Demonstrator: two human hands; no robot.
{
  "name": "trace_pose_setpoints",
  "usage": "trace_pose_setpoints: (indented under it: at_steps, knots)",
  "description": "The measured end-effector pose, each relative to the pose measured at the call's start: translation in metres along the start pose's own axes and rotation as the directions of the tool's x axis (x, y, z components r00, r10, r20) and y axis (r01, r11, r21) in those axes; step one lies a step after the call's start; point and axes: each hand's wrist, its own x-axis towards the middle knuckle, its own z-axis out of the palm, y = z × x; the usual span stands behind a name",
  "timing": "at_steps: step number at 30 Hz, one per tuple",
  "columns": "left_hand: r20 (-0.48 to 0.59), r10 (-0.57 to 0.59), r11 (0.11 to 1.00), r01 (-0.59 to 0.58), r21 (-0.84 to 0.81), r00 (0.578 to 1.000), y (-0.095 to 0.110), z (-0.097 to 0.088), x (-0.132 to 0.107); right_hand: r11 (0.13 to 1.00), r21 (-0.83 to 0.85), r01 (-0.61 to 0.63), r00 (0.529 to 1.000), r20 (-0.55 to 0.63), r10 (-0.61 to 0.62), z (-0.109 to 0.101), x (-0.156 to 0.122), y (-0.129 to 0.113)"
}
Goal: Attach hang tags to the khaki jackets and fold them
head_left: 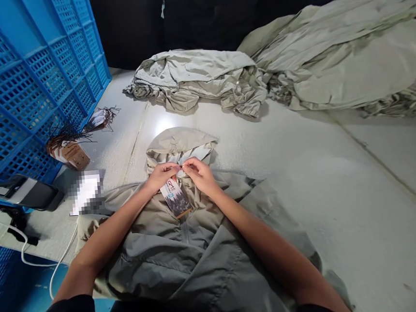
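A grey-beige hooded jacket point(165, 252) lies spread in front of me, its hood point(177, 140) pointing away. At the collar, my left hand point(163, 175) and my right hand point(200, 175) meet, fingertips pinched almost together. Between them shows a small dark bit, apparently the string of a hang tag; the fingers mostly hide it. The hang tag point(177, 200), printed with a forest picture, hangs just below my left hand and rests on the jacket's front, over the zipper line.
Crumpled garments of similar cloth point(201, 76) lie at the back, with a larger heap point(345, 56) to the right. Left stand blue crates point(40, 68), stringed tags point(70, 154), a power bank point(31, 191) with white cable point(24, 240), and a blurred-out bright object point(87, 192).
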Motion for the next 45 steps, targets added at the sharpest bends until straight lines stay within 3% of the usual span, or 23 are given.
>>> trace_pose_setpoints:
  at_steps: [7, 15, 24, 31, 33, 37, 39, 42, 45]
  knots:
    - [0.023, 0.022, 0.995, -0.024, 0.094, 0.999, -0.006, -0.002, -0.001, 0.990, 0.080, -0.118, 0.993, 0.007, 0.118, 0.003, -0.002, 0.010]
    - [-0.024, 0.019, 0.999, -0.018, 0.038, 1.000, -0.001, -0.001, -0.005, 0.998, 0.048, -0.051, 0.998, 0.035, 0.050, 0.003, -0.001, 0.000]
    - [-0.032, 0.073, 0.994, -0.070, 0.084, 0.997, -0.005, 0.001, 0.000, 0.995, 0.084, -0.055, 0.992, -0.108, 0.064, 0.006, -0.001, 0.008]
    - [-0.053, 0.097, 0.985, -0.088, 0.149, 0.994, -0.012, 0.001, -0.005, 0.992, 0.081, -0.101, 0.994, -0.040, 0.104, 0.002, -0.002, 0.010]
    - [-0.061, 0.155, 0.965, -0.138, 0.223, 0.986, -0.013, 0.000, -0.005, 0.993, 0.049, -0.104, 0.994, -0.013, 0.105, 0.001, -0.002, 0.007]
    - [-0.051, 0.361, 0.812, -0.287, 0.509, 0.931, 0.000, -0.008, -0.010, 0.997, -0.004, -0.074, 0.997, 0.009, 0.074, 0.004, -0.002, 0.003]
    - [-0.032, 0.397, 0.677, -0.270, 0.684, 0.917, 0.011, -0.016, -0.019, 0.998, -0.036, -0.055, 0.998, 0.025, 0.056, 0.007, -0.002, 0.002]
    - [-0.058, 0.354, 0.419, -0.103, 0.902, 0.933, 0.026, -0.031, -0.043, 0.995, -0.099, -0.015, 0.999, 0.039, 0.019, 0.011, -0.004, 0.001]
    - [-0.183, 0.299, 0.190, 0.129, 0.973, 0.937, 0.027, -0.047, -0.073, 0.983, -0.180, 0.046, 0.998, 0.056, -0.036, 0.016, -0.006, -0.002]
